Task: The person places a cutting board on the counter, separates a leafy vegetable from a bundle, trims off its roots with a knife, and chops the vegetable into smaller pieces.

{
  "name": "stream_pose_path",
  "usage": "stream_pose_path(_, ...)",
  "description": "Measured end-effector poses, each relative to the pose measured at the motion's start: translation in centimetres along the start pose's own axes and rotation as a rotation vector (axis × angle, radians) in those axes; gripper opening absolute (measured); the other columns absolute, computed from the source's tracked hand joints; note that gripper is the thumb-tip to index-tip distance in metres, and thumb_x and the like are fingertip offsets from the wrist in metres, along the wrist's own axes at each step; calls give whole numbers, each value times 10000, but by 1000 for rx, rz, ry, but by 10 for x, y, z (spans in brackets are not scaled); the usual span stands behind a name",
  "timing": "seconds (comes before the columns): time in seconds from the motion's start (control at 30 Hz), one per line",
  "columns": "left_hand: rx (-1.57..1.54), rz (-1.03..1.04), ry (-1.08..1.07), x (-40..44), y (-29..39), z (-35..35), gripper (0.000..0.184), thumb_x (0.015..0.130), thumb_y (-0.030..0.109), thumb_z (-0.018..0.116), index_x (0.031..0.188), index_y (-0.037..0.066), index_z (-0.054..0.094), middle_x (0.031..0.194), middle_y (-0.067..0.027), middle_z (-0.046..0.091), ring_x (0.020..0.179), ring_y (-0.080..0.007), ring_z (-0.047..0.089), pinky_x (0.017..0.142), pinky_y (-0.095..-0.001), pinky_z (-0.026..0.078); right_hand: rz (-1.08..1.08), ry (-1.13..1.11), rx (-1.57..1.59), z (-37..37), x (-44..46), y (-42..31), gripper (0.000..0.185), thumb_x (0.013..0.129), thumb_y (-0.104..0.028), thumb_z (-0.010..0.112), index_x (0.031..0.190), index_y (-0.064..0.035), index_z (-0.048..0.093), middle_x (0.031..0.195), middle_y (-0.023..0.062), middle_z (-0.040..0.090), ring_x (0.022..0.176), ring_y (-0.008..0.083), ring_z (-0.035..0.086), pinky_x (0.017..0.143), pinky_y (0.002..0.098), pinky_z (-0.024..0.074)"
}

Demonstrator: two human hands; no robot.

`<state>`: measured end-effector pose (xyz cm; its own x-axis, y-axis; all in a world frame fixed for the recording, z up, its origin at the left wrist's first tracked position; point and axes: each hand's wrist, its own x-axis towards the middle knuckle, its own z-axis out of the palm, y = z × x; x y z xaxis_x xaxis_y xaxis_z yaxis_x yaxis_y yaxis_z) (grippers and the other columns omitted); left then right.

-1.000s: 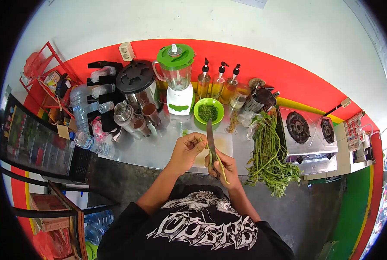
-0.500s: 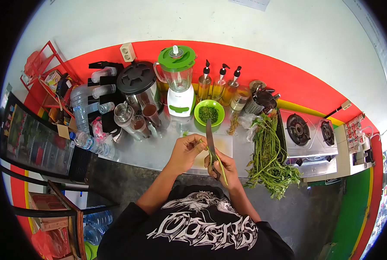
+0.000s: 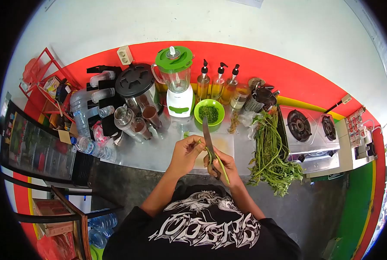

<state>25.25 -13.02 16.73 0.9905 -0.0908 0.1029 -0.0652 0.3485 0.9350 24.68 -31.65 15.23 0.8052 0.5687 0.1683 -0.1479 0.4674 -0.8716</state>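
Observation:
My left hand is closed in a pinch on the upper end of a thin green stem. In my right hand is a knife, its blade pointing up and away from me. The stem slants down past the blade and across my right fingers, its lower end sticking out below them. Both hands are close together over the counter's near edge. Just beyond the knife tip stands a bright green bowl with finely chopped greens in it. Under the hands lies a pale cutting board, partly hidden.
Leafy green stems are heaped on the counter's right, beside a gas stove. Behind the bowl are a blender and pump bottles. Metal cups, a lidded steel container and plastic bottles stand left.
The view has shifted slightly. The knife and stem stay in nearly the same pose, with both hands keeping their grip.

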Motion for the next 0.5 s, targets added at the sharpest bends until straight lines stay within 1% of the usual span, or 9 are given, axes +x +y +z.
stream_pose_path(0.13,50,39,-28,-3,4,-3,126,970,65,653,1043,-37,662,961,-38,671,892,-86,600,807,-240,486,-6,-7,6,2,0,3,505,1060,-213,516,1536,-98,393,954,96,558,583,70,398,527,215,356)
stream_pose_path(0.23,-8,18,-23,-3,10,-3,123,961,52,661,1050,-33,671,973,-38,676,908,-92,612,808,-238,486,-5,-1,17,5,1,2,513,1059,-224,520,1536,-88,390,947,92,556,581,66,399,524,213,354)
stream_pose_path(0.27,-30,-8,-4,-3,11,-2,143,959,57,668,1077,-25,663,969,-33,676,896,-88,608,790,-230,480,-3,10,22,6,2,1,517,1058,-230,523,1535,-83,389,945,90,556,580,64,400,524,211,353)
stream_pose_path(0.33,-65,22,2,-2,9,-5,165,968,86,667,1096,-17,651,961,-27,677,871,-80,598,775,-222,467,-41,-5,43,8,3,1,522,1058,-241,525,1533,-72,390,943,88,555,580,62,401,525,208,353)
stream_pose_path(0.4,-106,33,-6,-3,7,-6,190,979,130,664,1102,-13,641,955,-27,681,850,-77,594,776,-221,461,-4,-22,50,9,3,0,521,1059,-247,524,1531,-72,393,945,87,555,581,62,401,529,206,356)
stream_pose_path(0.43,-125,53,-10,-3,9,-4,194,985,158,660,1077,-13,648,951,-32,685,851,-81,602,786,-228,465,-13,-28,47,11,2,-1,518,1059,-249,522,1533,-82,395,952,91,559,590,63,403,535,206,359)
stream_pose_path(0.5,-129,57,11,-5,6,-4,195,984,162,662,1069,-14,651,946,-35,686,857,-84,607,790,-233,468,-7,-28,51,12,2,1,514,1059,-247,522,1532,-91,398,956,93,560,594,65,404,538,206,361)
